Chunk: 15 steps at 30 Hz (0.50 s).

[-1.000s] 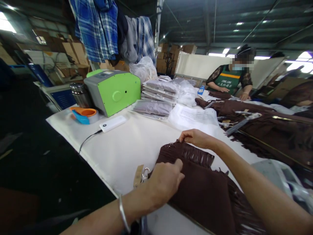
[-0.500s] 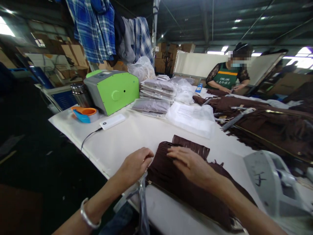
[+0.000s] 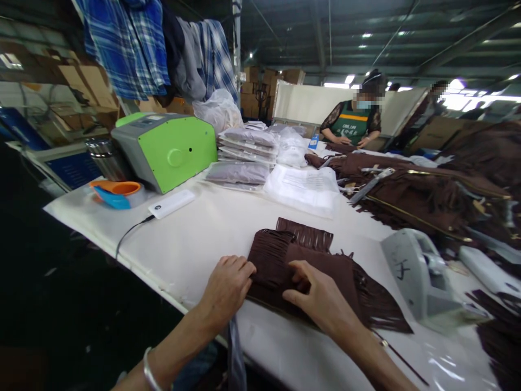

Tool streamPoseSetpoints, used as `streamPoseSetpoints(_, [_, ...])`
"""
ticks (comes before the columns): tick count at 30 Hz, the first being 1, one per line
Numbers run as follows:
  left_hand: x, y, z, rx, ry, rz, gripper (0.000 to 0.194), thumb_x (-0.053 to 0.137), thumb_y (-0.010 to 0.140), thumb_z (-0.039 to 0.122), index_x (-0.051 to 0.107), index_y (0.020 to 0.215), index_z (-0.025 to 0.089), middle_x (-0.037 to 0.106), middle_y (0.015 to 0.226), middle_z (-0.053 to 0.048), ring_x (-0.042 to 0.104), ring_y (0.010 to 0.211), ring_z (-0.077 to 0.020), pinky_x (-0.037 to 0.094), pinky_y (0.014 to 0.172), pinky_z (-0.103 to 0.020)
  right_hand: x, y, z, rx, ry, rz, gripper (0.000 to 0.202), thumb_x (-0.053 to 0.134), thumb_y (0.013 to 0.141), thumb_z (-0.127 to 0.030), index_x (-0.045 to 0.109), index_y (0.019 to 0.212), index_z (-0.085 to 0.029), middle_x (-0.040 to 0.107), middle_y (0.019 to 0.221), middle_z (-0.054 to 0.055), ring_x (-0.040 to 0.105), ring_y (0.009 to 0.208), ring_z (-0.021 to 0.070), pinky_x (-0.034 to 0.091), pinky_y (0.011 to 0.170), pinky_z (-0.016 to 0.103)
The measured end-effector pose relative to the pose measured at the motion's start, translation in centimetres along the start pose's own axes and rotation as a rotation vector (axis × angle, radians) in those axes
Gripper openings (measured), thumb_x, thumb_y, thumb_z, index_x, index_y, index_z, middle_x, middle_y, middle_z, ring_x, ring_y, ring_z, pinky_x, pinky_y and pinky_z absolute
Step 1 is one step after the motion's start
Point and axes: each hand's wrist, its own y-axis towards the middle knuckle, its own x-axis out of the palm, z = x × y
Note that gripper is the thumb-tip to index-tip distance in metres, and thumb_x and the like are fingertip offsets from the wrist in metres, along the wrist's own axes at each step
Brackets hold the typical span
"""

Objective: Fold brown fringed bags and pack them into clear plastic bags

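Observation:
A dark brown fringed bag (image 3: pixel 321 263) lies on the white table in front of me, with a loose fringed flap (image 3: pixel 305 233) sticking out at its far side. At the bag's left edge, my left hand (image 3: pixel 232 279) has its fingers closed on the brown material. My right hand (image 3: pixel 311 288) hovers over the middle of the bag, curved, thumb and fingers apart, holding nothing. A grey strap (image 3: pixel 236 353) hangs below my left hand at the table edge. From the bag's right end a thin brown cord trails toward the front.
A green and grey machine (image 3: pixel 175 155), a steel flask (image 3: pixel 106 157) and an orange tape ring (image 3: pixel 122 188) stand at left. Bagged packs (image 3: pixel 240 172) lie behind. A grey dispenser (image 3: pixel 423 277) and piled brown bags (image 3: pixel 439 201) are at right. A person works at the far side.
The view has shifted right. My left hand has come to the bag's left edge. My right hand has curled and drawn back, and the fringe at the bag's right side now lies spread out.

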Motion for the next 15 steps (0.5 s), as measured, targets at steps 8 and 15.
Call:
streamPoseSetpoints(8, [0.3,0.2,-0.2,-0.011,-0.131,0.056,0.01,0.053,0.091,0.015,0.06,0.092,0.022,0.064,0.093,-0.002,0.056,0.092,-0.0213,0.041,0.084,-0.037,2.5,1.2,-2.0,0.201,0.553,-0.015,0.051,0.065,0.068,-0.024,0.052,0.117,-0.018,0.062,0.07,-0.005,0.056,0.058,0.0128,0.046,0.05,0.024])
streamPoseSetpoints(15, [0.7,0.4,0.7,0.117,0.107,0.107,0.022,0.056,0.088,0.014,0.058,0.107,0.025,0.062,0.094,-0.002,0.057,0.088,-0.023,0.042,0.077,-0.037,1.9,0.7,-2.4,0.313,0.88,0.032,0.046,0.07,0.066,-0.035,0.053,0.106,-0.019,0.053,0.068,-0.006,0.061,0.072,0.0192,0.053,0.049,0.029])
